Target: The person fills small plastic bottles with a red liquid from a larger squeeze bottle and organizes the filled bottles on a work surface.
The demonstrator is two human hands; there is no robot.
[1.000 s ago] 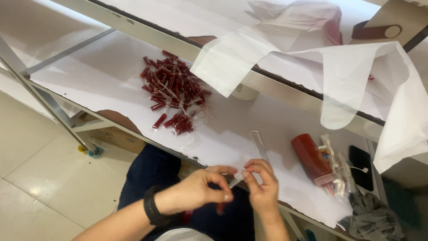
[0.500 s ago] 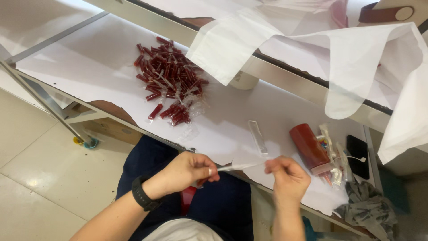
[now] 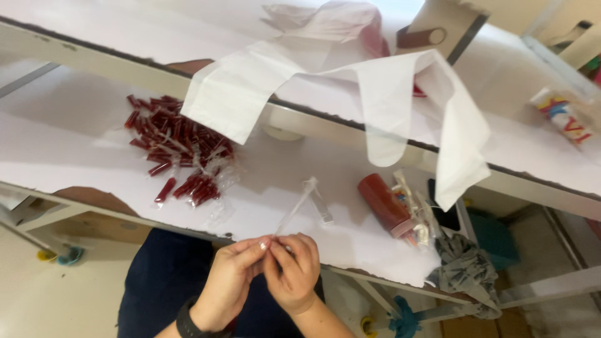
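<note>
Head view: red-filled sachets (image 3: pixel 178 147) heaped, clear empty sachet (image 3: pixel 294 209) between both hands.

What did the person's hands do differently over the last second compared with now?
Half a second ago the hands were apart, a thin clear plastic tube stretched between them. Now the left hand and right hand have come together again, fingers pinching the tube's lower end, its top pointing up over the table. The pile of red filled tubes, the red bottle and the white bag stayed put.
</note>
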